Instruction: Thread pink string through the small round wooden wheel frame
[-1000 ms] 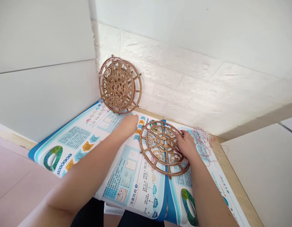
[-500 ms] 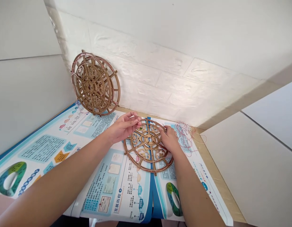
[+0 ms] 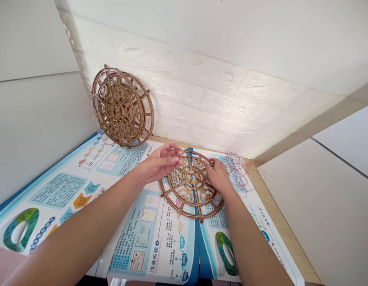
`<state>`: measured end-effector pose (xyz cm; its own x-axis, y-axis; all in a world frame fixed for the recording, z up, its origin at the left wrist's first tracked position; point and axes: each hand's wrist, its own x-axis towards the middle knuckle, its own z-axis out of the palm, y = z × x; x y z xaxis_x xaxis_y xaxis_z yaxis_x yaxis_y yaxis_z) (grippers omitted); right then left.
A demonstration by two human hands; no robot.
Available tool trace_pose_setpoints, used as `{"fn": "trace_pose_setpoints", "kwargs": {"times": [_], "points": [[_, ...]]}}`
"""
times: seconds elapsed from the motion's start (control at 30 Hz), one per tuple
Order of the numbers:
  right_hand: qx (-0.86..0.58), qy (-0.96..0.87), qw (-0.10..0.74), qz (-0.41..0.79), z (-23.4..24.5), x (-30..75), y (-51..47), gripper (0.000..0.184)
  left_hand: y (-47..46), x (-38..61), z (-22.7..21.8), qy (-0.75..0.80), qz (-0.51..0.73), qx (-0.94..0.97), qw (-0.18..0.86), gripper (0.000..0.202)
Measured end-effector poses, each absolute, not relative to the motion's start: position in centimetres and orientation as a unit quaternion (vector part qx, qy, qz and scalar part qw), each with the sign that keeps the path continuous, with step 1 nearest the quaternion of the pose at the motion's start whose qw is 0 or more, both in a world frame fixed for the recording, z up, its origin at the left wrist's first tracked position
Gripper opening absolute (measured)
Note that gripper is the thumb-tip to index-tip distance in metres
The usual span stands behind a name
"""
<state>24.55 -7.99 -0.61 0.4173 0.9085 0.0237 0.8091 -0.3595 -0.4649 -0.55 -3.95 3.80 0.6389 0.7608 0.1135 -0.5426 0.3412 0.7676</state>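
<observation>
A flat wooden fretwork wheel [image 3: 191, 196] lies on a printed poster [image 3: 142, 222] on the table. My left hand [image 3: 160, 163] hovers over the wheel's upper left rim, its fingertips pinched together on a thin thread. My right hand [image 3: 218, 176] rests on the wheel's right side, fingers curled down and pinching at the rim near the thread. A tangle of thin red thread [image 3: 239, 172] lies just right of that hand.
A second, thicker wooden wheel [image 3: 122, 107] stands leaning against the white brick-pattern wall [image 3: 202, 95] at the back left. A white panel [image 3: 330, 206] rises along the table's right edge. The poster's front edge overhangs the table.
The view swung left, then steadied. My left hand lifted off the poster and came over the wheel's upper rim, pinching thread. My right hand stayed on the wheel's right side.
</observation>
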Motion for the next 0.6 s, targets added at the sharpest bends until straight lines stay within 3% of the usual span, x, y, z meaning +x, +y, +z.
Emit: {"fn": "trace_pose_setpoints", "kwargs": {"times": [0.6], "points": [[-0.816,-0.521,0.220,0.118,-0.6,24.6,-8.0,0.062,-3.1,0.1,1.6,0.152,0.387,0.416,0.809,0.040]]}}
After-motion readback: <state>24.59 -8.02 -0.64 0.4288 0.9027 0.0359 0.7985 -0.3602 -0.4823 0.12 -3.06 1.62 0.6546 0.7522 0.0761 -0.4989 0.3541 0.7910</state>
